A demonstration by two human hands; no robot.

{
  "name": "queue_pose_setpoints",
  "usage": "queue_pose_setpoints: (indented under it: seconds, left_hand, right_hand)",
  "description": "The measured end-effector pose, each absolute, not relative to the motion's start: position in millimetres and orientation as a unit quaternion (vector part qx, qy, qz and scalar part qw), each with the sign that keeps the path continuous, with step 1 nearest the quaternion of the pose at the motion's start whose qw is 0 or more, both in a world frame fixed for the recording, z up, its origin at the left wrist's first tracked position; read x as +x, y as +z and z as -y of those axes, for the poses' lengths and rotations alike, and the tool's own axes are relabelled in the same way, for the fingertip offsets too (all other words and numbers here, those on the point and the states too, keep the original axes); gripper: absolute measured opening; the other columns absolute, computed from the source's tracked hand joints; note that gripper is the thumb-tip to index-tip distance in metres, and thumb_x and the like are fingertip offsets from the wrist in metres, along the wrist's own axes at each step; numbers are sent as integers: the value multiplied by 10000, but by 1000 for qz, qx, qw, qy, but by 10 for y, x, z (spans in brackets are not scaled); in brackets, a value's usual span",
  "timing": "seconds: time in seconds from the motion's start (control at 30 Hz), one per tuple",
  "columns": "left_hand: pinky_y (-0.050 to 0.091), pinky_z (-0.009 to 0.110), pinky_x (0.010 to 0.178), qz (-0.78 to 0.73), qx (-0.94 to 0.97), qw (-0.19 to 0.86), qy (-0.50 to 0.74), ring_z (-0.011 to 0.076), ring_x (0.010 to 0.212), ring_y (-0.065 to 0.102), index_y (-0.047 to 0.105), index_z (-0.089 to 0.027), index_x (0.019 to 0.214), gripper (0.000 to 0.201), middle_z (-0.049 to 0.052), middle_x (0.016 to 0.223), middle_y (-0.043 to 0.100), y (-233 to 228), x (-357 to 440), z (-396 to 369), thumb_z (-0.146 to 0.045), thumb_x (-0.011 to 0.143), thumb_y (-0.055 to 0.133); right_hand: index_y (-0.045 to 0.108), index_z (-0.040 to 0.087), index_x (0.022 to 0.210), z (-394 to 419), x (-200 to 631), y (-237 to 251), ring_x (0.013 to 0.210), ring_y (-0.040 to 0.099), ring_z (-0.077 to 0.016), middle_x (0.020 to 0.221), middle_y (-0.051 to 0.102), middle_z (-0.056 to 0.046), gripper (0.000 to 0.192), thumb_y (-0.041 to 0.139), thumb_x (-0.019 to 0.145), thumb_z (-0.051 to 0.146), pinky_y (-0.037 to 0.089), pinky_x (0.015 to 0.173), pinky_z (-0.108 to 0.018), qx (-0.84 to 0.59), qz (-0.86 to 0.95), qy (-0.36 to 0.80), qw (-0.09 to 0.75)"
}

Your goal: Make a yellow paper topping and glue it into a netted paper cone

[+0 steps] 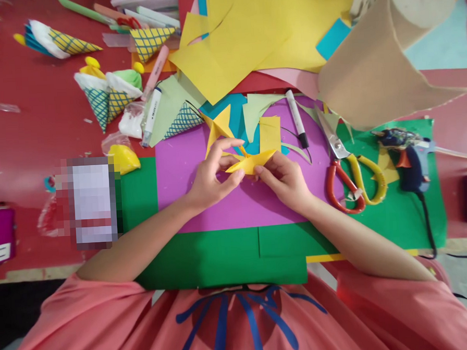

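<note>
Between my two hands is a folded yellow paper piece (252,164), held above a purple sheet (204,213). My left hand (216,170) pinches its left part with the thumb low and the index finger stretched over the top. At the other end, my right hand (283,176) grips it between thumb and fingers. Just beyond my left hand lies a yellow paper star shape (220,127). A small yellow rectangle (269,134) and blue paper (230,110) lie past the held piece, beside a pale green scrap (258,111).
Scissors (337,148) with red and yellow handles lie right of my right hand. A glue gun (413,165) with a cord is farther right. Paper ice-cream cones (96,93) and markers (152,116) lie left. Large yellow sheets (242,44) and a brown paper roll (372,68) are at the back.
</note>
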State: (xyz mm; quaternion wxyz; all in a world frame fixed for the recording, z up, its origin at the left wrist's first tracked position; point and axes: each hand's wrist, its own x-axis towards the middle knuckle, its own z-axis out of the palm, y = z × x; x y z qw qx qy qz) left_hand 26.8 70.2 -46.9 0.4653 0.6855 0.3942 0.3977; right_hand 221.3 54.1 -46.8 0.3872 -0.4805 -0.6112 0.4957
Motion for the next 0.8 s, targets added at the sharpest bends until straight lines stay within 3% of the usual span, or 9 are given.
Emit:
queue_pose_setpoints:
  seconds: [0.13,0.3,0.43,0.63,0.8]
  left_hand:
    - [577,205,643,-398,688,467,387,106,713,708,535,-220,1131,262,22,941,697,-463,261,-725,-282,885,599]
    - [530,158,518,-382,656,516,397,69,549,648,498,-215,952,169,-39,737,660,-461,282,-750,-297,878,626]
    - [524,145,508,-385,674,493,393,81,628,683,601,-203,939,121,-9,812,704,-447,290,-769,-308,887,632]
    - [505,151,464,-401,685,461,396,70,556,660,652,-191,941,208,23,864,731,-460,271,-770,-393,903,616]
    - [559,167,564,-403,713,424,387,106,694,719,675,-205,971,249,33,885,744,-503,246,-753,-435,898,617]
  right_hand:
    - [558,213,894,-545,2207,-454,584,578,-101,697,634,27,181,611,911,385,435,544,-263,-463,591,523,402]
    - [603,224,890,-566,2200,-431,612,601,-85,748,649,33,144,674,869,347,474,551,-233,-453,551,547,438]
    - [619,219,906,-571,2195,-422,650,631,-85,791,659,23,144,710,846,314,515,588,-228,-436,520,571,462]
    - [603,223,899,-579,2180,-418,709,669,-107,794,655,19,206,743,820,352,564,657,-258,-422,482,601,478]
    - [599,228,862,-589,2170,-413,684,661,-107,767,649,27,233,765,793,377,573,667,-271,-420,463,612,484]
